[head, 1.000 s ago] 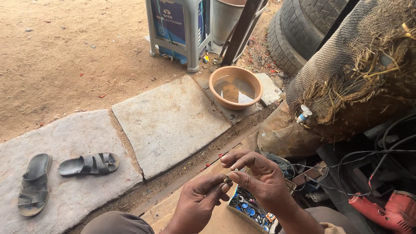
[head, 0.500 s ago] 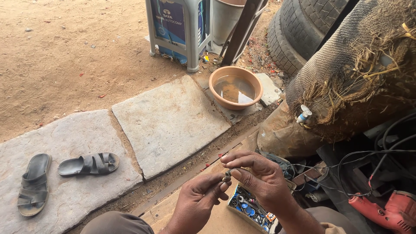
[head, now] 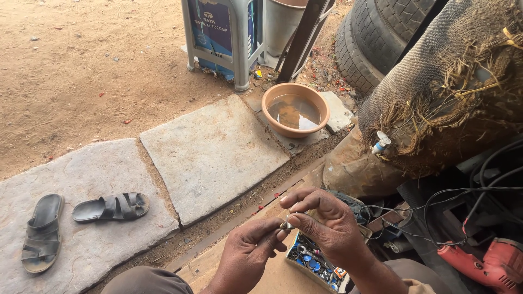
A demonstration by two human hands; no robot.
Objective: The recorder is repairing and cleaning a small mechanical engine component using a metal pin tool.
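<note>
Bottom centre: left hand (head: 248,256) and right hand (head: 327,223) meet fingertip to fingertip, both pinching a small metal part (head: 287,224), too tiny to ID; just below, an open box of small parts (head: 313,261) on a wooden board (head: 218,267). Ground: grey stone slabs (head: 210,152) across mid-frame, bare sandy dirt (head: 81,71) upper left; sandals (head: 76,218) lower left. Top centre: basin of water (head: 296,109); tyres (head: 376,38) upper right; red power tool (head: 482,261) w/ black cables (head: 463,196) lower right.
</note>
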